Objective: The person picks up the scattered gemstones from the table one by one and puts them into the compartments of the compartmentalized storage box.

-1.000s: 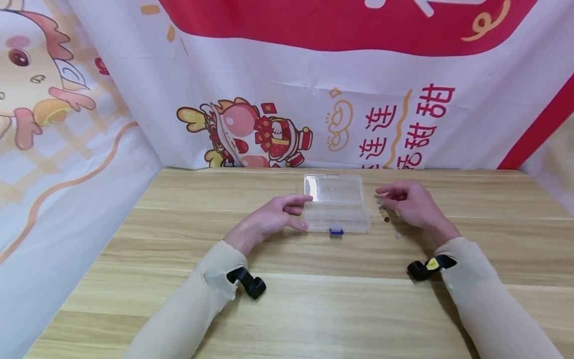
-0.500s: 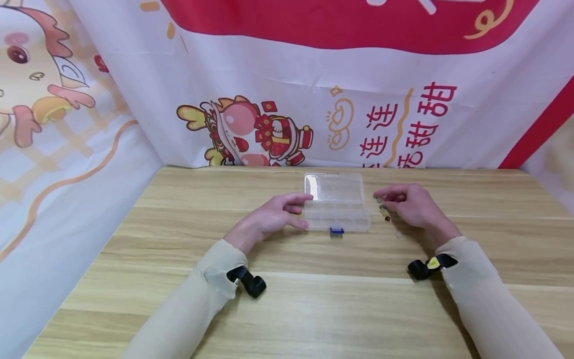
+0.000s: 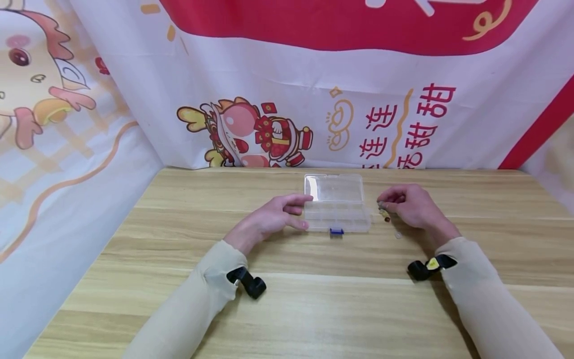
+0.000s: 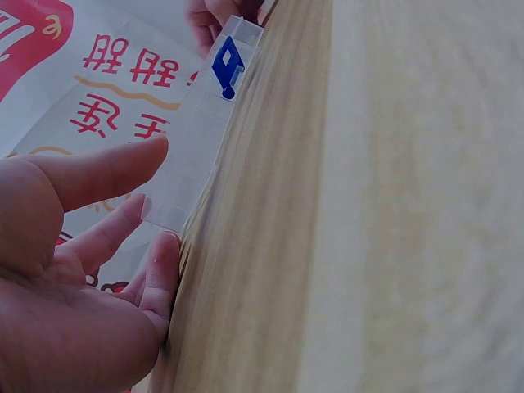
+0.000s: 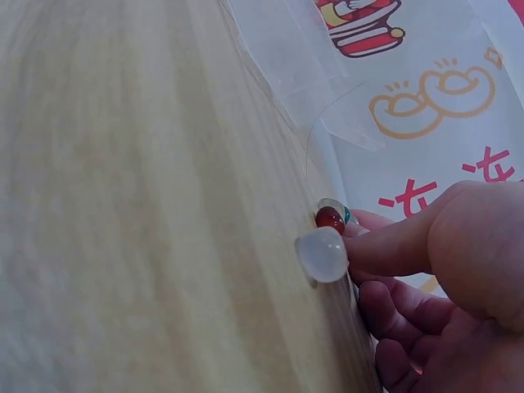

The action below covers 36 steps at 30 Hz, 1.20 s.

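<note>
A clear plastic compartment box [image 3: 337,215] lies with its lid [image 3: 338,188] raised back and its blue latch [image 3: 336,232] facing me. My left hand [image 3: 279,215] rests at the box's left end, thumb and fingers extended along it; the left wrist view shows the fingertips touching that end. Right of the box, my right hand [image 3: 413,205] pinches a small greyish bead [image 3: 382,205] between thumb and index finger, low over the table. A whitish bead [image 5: 322,255] and a dark red bead [image 5: 330,219] lie close by; the thumb tip is partly hidden behind them.
The wooden table [image 3: 314,304] meets a printed cloth backdrop [image 3: 278,65] just behind the box. Another pale bead [image 3: 398,235] lies nearer me, apart from the small cluster. Each wrist carries a black camera mount [image 3: 253,285].
The right thumb and index finger have shifted slightly right and closed in on a bead. The left hand and the box have stayed put.
</note>
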Each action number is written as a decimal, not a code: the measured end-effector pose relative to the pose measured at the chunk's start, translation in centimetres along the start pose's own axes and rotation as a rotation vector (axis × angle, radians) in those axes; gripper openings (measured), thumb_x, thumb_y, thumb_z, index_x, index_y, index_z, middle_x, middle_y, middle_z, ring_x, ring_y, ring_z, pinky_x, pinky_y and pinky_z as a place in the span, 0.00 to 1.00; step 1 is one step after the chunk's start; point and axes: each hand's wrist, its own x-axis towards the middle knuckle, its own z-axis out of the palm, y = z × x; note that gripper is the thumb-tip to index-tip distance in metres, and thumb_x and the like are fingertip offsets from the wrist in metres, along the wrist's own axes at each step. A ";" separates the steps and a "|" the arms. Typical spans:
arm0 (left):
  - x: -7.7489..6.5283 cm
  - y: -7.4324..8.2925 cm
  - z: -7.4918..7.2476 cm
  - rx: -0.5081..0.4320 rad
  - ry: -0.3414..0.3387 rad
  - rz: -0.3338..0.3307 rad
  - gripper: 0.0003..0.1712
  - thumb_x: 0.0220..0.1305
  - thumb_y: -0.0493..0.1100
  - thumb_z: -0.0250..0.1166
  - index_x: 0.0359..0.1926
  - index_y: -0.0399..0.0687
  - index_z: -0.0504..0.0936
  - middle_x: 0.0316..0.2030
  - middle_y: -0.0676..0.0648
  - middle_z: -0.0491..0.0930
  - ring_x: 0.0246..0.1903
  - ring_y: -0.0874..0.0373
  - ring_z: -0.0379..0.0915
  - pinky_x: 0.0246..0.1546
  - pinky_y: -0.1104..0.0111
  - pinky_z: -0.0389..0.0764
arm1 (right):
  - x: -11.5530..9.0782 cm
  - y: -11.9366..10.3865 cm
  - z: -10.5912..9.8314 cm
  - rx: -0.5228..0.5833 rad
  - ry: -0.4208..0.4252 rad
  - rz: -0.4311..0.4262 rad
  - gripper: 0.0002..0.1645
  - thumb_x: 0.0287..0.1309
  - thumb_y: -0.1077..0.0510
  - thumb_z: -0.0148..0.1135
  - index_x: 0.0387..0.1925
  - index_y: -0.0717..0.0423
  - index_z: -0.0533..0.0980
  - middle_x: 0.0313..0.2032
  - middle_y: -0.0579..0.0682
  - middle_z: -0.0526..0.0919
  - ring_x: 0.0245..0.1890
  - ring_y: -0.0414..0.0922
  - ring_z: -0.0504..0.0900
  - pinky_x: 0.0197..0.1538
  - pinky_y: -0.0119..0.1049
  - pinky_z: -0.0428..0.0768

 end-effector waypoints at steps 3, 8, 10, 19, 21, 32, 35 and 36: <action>-0.1 0.0 0.0 -0.006 -0.003 -0.003 0.44 0.60 0.31 0.74 0.74 0.62 0.75 0.69 0.46 0.73 0.68 0.49 0.68 0.73 0.55 0.70 | 0.0 0.0 0.0 -0.001 0.000 -0.004 0.10 0.73 0.57 0.64 0.52 0.54 0.85 0.46 0.56 0.85 0.44 0.51 0.78 0.44 0.39 0.76; 0.0 0.0 0.0 -0.004 -0.005 0.001 0.44 0.60 0.31 0.74 0.75 0.63 0.75 0.69 0.46 0.72 0.68 0.48 0.67 0.74 0.54 0.69 | 0.0 -0.1 -0.1 0.000 -0.004 -0.010 0.12 0.75 0.56 0.63 0.53 0.54 0.84 0.48 0.57 0.85 0.46 0.52 0.78 0.45 0.39 0.76; 0.0 0.0 0.0 0.000 -0.004 0.004 0.44 0.59 0.31 0.75 0.75 0.63 0.75 0.70 0.46 0.72 0.68 0.49 0.67 0.74 0.54 0.69 | 0.0 -0.3 -0.2 0.001 -0.004 -0.013 0.12 0.75 0.55 0.63 0.54 0.55 0.83 0.49 0.57 0.85 0.46 0.52 0.77 0.46 0.39 0.75; 0.0 0.1 0.0 0.021 0.001 0.003 0.43 0.60 0.33 0.75 0.74 0.64 0.76 0.70 0.48 0.72 0.69 0.49 0.66 0.75 0.53 0.68 | -0.4 -1.0 0.0 0.010 0.024 -0.043 0.14 0.75 0.52 0.63 0.54 0.55 0.83 0.48 0.57 0.84 0.45 0.51 0.77 0.45 0.40 0.75; 0.0 0.1 -0.1 0.022 0.005 0.001 0.43 0.60 0.33 0.75 0.74 0.64 0.76 0.70 0.48 0.72 0.69 0.49 0.66 0.76 0.53 0.67 | -0.5 -1.2 0.1 0.017 0.028 -0.043 0.14 0.75 0.52 0.63 0.54 0.54 0.82 0.47 0.57 0.83 0.45 0.51 0.77 0.44 0.39 0.76; 0.1 0.1 -0.1 0.017 0.000 0.003 0.43 0.60 0.33 0.75 0.74 0.63 0.76 0.70 0.48 0.72 0.69 0.49 0.66 0.75 0.54 0.68 | -0.7 -2.3 0.3 0.034 0.032 -0.050 0.15 0.78 0.52 0.59 0.56 0.56 0.80 0.50 0.58 0.82 0.47 0.52 0.76 0.47 0.41 0.75; 0.1 0.0 -0.1 0.015 -0.001 0.004 0.43 0.60 0.32 0.75 0.74 0.63 0.76 0.70 0.47 0.73 0.68 0.49 0.67 0.74 0.54 0.68 | -0.8 -2.6 0.3 0.039 0.034 -0.049 0.16 0.79 0.52 0.57 0.57 0.56 0.80 0.50 0.58 0.82 0.47 0.52 0.76 0.46 0.40 0.77; 0.1 0.0 -0.1 0.016 -0.001 0.006 0.43 0.60 0.33 0.75 0.74 0.63 0.76 0.69 0.47 0.73 0.68 0.49 0.67 0.74 0.54 0.69 | -0.8 -2.7 0.3 0.042 0.035 -0.052 0.16 0.80 0.52 0.57 0.57 0.57 0.80 0.50 0.58 0.82 0.47 0.51 0.77 0.46 0.39 0.77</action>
